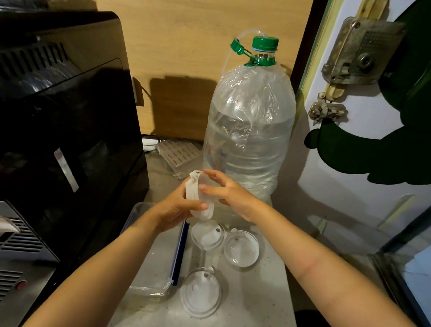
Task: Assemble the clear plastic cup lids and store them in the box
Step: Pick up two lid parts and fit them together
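Observation:
My left hand grips a clear plastic cup lid held on edge above the counter. My right hand touches the lid's far face with spread fingers. Three more clear lids lie on the counter below: one beside the box, one to its right, one nearer me. The clear plastic box, with a blue clip along its right side, stands under my left forearm.
A large water bottle with a green cap stands just behind my hands. A black machine fills the left. A white door with a metal lock is on the right.

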`<state>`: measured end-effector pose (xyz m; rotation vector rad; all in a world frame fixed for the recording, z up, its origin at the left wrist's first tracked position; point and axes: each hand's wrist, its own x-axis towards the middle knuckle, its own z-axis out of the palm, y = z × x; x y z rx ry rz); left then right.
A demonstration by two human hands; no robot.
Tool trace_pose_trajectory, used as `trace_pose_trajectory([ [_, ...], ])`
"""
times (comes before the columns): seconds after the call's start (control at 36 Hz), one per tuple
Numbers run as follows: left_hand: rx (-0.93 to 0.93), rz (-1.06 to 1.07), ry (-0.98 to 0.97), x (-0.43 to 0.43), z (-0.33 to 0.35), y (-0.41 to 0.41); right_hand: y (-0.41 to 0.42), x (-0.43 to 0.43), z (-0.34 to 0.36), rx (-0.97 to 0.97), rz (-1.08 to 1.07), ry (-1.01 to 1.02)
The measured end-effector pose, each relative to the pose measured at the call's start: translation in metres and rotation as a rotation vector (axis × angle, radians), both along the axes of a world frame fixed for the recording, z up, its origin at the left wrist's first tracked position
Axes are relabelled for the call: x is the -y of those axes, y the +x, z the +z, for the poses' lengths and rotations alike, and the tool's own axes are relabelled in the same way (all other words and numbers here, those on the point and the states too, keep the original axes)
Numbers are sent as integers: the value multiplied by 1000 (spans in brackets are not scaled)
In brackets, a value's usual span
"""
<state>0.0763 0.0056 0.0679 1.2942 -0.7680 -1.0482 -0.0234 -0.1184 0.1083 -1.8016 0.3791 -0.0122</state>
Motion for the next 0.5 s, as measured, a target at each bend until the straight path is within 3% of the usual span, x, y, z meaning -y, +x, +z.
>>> trace_pose_trajectory([
  [0.11,-4,31,37,-5,-2,-2,-4,20,-19,-55,-74,0],
  [0.31,-56,56,31,-12,-4,-6,-27,46,-77,-322,-200,-162],
  [0.5,-65,57,32,-14,-4,-7,-42,31,-124,-633,-212,-521],
])
